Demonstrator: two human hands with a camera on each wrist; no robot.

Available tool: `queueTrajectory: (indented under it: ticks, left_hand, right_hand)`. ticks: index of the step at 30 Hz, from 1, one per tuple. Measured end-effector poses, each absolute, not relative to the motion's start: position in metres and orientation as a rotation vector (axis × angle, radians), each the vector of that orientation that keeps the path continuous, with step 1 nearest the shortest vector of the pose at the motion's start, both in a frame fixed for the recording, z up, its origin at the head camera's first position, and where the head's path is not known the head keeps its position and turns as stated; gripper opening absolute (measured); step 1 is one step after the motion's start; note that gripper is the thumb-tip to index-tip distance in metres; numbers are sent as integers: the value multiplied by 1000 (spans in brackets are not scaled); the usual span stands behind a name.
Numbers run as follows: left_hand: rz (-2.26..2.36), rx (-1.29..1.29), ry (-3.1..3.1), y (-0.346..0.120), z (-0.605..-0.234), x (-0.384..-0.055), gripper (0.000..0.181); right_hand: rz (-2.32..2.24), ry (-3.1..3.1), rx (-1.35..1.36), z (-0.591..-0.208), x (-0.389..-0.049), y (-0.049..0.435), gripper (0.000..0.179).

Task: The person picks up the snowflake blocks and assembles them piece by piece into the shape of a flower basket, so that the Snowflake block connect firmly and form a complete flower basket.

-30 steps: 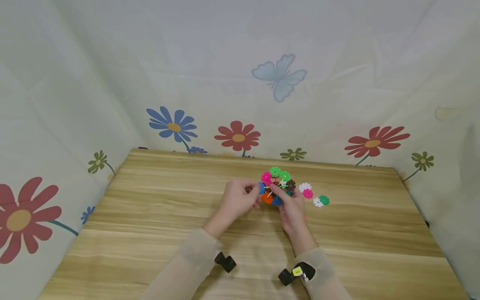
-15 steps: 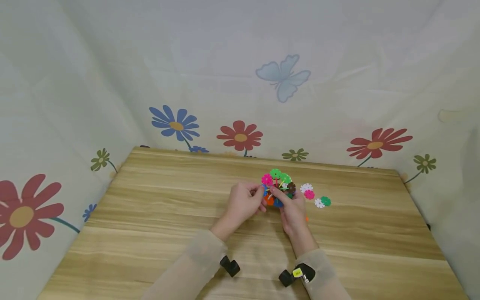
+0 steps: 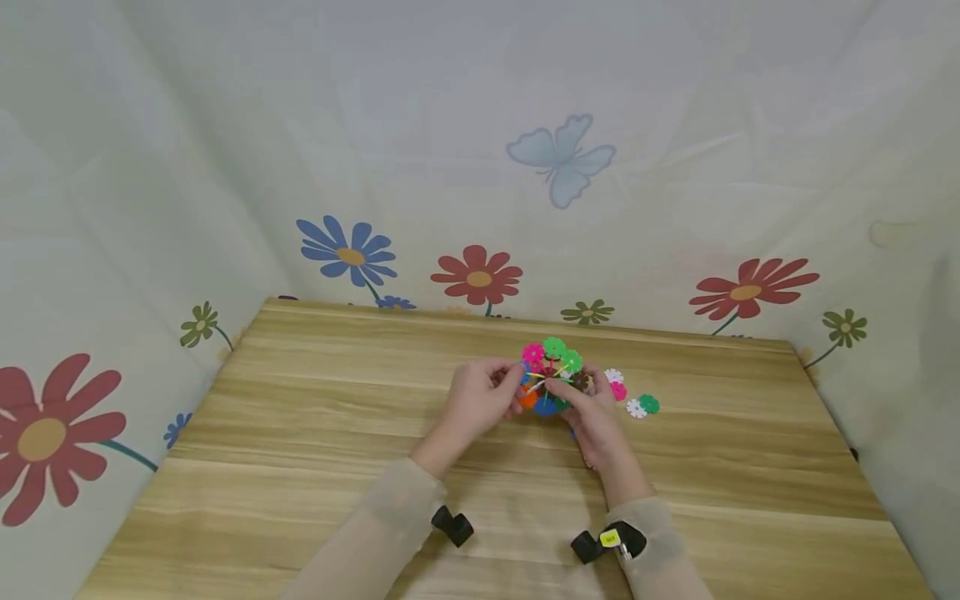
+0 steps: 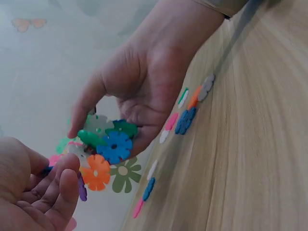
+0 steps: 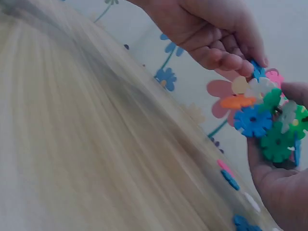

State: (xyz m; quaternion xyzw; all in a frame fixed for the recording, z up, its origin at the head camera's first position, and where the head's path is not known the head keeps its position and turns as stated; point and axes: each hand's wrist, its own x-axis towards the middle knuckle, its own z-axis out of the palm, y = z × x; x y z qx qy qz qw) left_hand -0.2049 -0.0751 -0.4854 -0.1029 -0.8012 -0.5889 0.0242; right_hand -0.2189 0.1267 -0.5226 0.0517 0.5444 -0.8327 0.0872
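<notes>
A cluster of notched plastic snowflake discs (image 3: 551, 375) is held up above the table between both hands. Green, pink, orange, blue and brown discs ring it. My right hand (image 3: 597, 417) grips it from the right, its thumb lying over the near face. From the left, my left hand (image 3: 480, 396) pinches a blue disc (image 5: 258, 70) at the cluster's edge between thumb and fingers. In the left wrist view another blue disc (image 4: 114, 147) and an orange disc (image 4: 95, 172) face the camera. Whether the pinched disc is fully slotted in cannot be told.
Loose discs lie on the wooden table (image 3: 337, 400) right of the hands: a pink disc (image 3: 617, 390), a green disc (image 3: 649, 404) and white ones. The left wrist view shows more, including a grey disc (image 4: 207, 86). A flower-printed cloth (image 3: 420, 150) hangs behind the table.
My left hand moved slightly right, then back left, still pinching the blue disc. My right hand shifted slightly right, and the cluster turned a little. A blue disc now shows beneath the right hand.
</notes>
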Motion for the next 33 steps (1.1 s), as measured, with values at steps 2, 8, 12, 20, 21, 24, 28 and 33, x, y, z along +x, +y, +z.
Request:
queueTrajectory:
  ticks: [2,8,12,20,21,24,28,33]
  left_hand:
    - [-1806,-360,-2497,-75,-487,-206,27]
    - [-1825,-452,-2479,-65,-493,-205,20]
    - [-1779,-462,-2577,-52,-504,-201,10]
    - [-1488,-583,-2817,-25,-529,-208,16]
    - [-1471,-588,-2821,-22,-531,-209,18]
    - [-1408,-594,-2863,-13,-533,-213,22]
    - [-1301,-599,-2963,-4,-525,-211,28]
    - [-1158,-655,-2947,-1,-539,-216,16]
  right_hand:
    - [-2426,1638,123,-521,-220,134,54]
    - [-2420,1612,85,-515,-224,166,51]
    - [-2439,1586,141,-513,-227,190,44]
    - [-2449,1532,184,-517,-231,212,36]
    - [-2455,1525,186,-518,-231,214,36]
    - [-2478,1493,197,-521,-232,217,36]
    - [-2506,1459,201,-521,-232,221,36]
    - [-2532,1412,140,-522,-233,218,25]
